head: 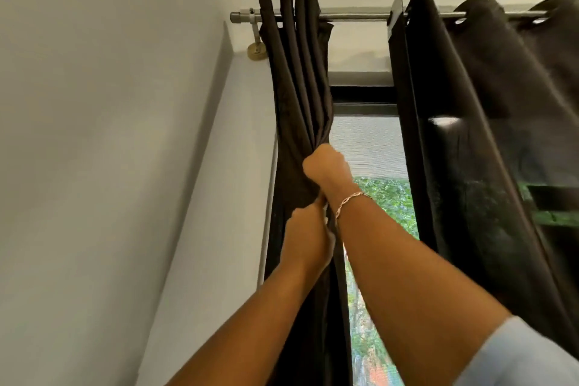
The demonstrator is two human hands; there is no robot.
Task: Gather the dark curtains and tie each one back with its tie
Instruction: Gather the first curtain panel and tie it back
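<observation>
Curtain [297, 88] bunched, right hand [327, 166] fisted round its folds. Left hand [308, 235] just below against fabric; fingers hidden, grip unclear.

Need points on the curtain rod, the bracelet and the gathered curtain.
curtain rod [357, 15]: head view, bare middle stretch of the metal bar.
bracelet [354, 196]: head view, chain where it crosses the wrist.
gathered curtain [297, 88]: head view, bunched folds below the rod.

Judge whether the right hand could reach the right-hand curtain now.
Probably yes, once freed: the right hand grips the gathered curtain, and only open window lies between it and the right-hand curtain.
</observation>
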